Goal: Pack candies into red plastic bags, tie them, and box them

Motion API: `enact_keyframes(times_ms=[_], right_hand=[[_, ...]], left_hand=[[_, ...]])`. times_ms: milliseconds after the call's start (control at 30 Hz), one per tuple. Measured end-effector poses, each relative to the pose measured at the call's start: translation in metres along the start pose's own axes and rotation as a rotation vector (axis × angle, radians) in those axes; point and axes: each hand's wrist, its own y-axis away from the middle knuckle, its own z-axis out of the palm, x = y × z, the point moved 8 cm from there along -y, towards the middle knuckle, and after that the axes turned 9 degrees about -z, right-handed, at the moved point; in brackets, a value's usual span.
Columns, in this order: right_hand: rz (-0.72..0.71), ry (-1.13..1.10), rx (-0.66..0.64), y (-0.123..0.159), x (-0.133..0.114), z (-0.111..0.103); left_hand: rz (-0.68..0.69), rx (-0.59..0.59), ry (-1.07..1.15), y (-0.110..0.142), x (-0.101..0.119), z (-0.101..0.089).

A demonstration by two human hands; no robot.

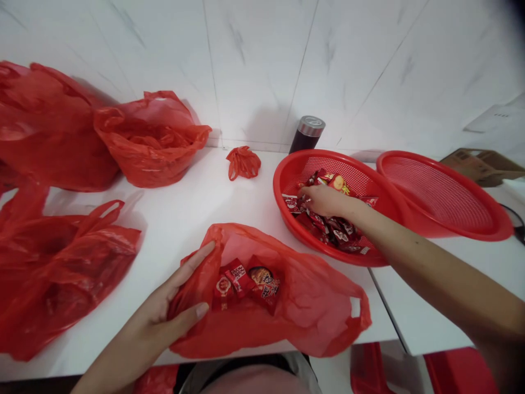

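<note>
Left hand (pixel 158 314) is spread open against the left side of the red plastic bag (pixel 311 314), fingers (pixel 203 253) on the film at the mouth, no clear pinch. Bag lies at the near edge of the table (pixel 192 219), mouth open, one handle loop out to the right. Inside are several red snack packets (pixel 241 284), labels too small to read. Right hand (pixel 326 200) is over the red basket (pixel 328 156), fingers curled down onto a heap of similar loose packets (pixel 332 232). Fingertips are hidden among the wrappers, so cannot tell if it has hold of one. Basket is round plastic mesh, sitting on the table just beyond and right of the bag. Second red basket (pixel 504 219) sits tilted just right of it, rims overlapping. Dark tumbler (pixel 307 134) with a steel lid stands behind the first basket, near the white tiled wall (pixel 262 65). Small bunched red bag (pixel 243 163) sits on the table left of the tumbler. Further left: a large open red bag (pixel 151 139), another (pixel 49 128) touching it, and a third (pixel 61 273) lying slumped nearer the person. Flattened cardboard box (pixel 479 167) sits past the second basket. A second white table (pixel 430 295) butts against the first on the right.
</note>
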Motion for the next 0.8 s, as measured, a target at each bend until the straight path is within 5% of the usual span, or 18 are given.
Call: enact_keyframes(times_ms=[133, 367, 667, 800], right_hand=[[-0.005, 0.009, -0.018, 0.001, 0.011, 0.003], [-0.079, 0.026, -0.015, -0.013, -0.009, 0.018], [0.114, 0.104, 0.179, -0.025, 0.050, -0.020], [0.083, 0.128, 0.144, -0.038, 0.056, -0.011]], left_hand=[[-0.018, -0.001, -0.020, -0.001, -0.002, 0.001], [-0.047, -0.016, -0.024, -0.007, -0.001, 0.006], [-0.046, 0.014, -0.080, -0.014, -0.007, 0.000], [-0.073, -0.007, -0.039, -0.018, -0.004, 0.006]])
